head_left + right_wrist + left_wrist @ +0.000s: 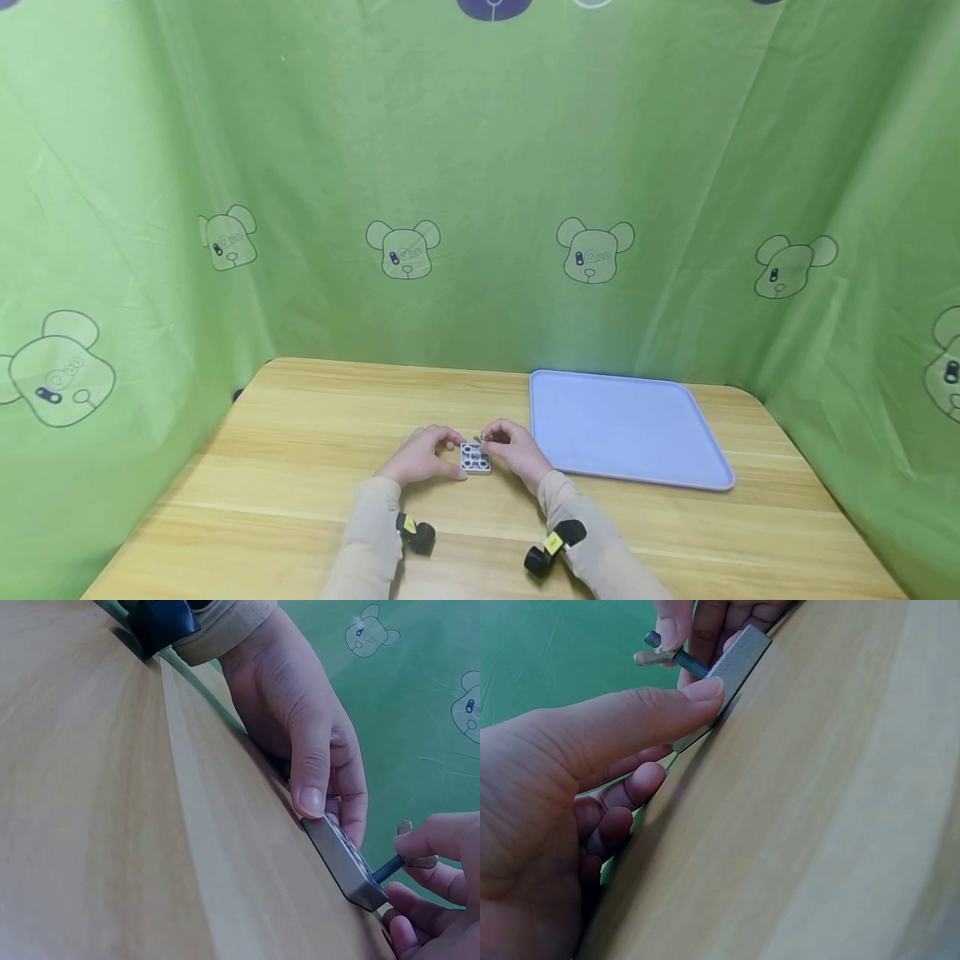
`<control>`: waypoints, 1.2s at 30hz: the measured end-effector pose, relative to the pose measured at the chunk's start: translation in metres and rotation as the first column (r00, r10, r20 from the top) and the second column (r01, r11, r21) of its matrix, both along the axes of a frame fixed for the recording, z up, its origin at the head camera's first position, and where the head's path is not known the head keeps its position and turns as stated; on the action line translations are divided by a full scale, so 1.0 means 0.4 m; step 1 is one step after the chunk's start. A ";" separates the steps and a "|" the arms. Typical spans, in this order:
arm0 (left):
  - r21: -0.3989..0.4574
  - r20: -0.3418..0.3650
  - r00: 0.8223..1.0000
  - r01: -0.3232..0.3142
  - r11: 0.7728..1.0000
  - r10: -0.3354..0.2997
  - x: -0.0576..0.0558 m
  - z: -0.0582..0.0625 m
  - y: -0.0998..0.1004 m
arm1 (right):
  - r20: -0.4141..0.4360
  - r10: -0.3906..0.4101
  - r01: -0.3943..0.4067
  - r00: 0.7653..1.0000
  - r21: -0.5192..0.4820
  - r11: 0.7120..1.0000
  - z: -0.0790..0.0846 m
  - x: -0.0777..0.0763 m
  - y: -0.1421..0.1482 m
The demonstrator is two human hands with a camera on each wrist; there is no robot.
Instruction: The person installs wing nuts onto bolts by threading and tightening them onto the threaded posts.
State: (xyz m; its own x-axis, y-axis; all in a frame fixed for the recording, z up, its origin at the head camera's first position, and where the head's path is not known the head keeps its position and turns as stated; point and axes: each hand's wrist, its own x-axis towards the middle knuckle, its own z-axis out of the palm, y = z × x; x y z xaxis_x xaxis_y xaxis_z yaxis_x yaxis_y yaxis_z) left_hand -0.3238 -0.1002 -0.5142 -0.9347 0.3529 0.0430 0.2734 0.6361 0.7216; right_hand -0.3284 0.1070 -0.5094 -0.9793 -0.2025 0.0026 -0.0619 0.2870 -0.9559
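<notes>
A small square grey block (476,458) with several round holes in its top lies flat on the wooden table. My left hand (423,457) grips it from the left, with the thumb on the near edge and fingers at the far side. From the block's top rises a threaded bolt (691,664), carrying a wing nut (424,862) near its upper end. Thumb and finger of my right hand (517,450) pinch the wing nut, while its other fingers sit beside the block's right edge. The bolt's lower end is hidden.
A pale blue tray (622,425) lies on the table (300,467) just right of the right hand. Green curtain (480,150) printed with bear heads encloses the table's back and sides. Black wrist cameras (422,538) sit on both sleeves.
</notes>
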 end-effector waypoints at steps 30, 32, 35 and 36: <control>0.009 0.010 1.000 -0.005 1.000 0.005 0.005 0.004 0.003 | -0.013 0.013 -0.013 1.000 -0.046 0.999 0.004 0.004 0.000; 0.008 0.010 1.000 -0.004 1.000 0.004 0.006 0.004 0.003 | -0.021 0.017 -0.018 1.000 -0.037 0.999 0.004 0.004 0.000; 0.007 0.011 1.000 -0.003 1.000 0.003 0.006 0.004 0.003 | -0.037 0.026 -0.026 0.999 -0.012 1.000 0.023 0.019 -0.003; 0.007 0.011 1.000 -0.003 1.000 0.003 0.006 0.004 0.003 | -0.037 0.032 -0.032 0.999 -0.007 0.999 0.037 0.028 -0.004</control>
State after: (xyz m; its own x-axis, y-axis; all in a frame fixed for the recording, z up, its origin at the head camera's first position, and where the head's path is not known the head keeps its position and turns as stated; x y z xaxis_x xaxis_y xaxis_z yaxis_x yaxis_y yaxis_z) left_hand -0.3215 -0.0989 -0.5125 -0.9361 0.3501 0.0348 0.2634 0.6318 0.7289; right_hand -0.3171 0.1053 -0.4945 -0.9715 -0.2336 0.0402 -0.1060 0.2768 -0.9550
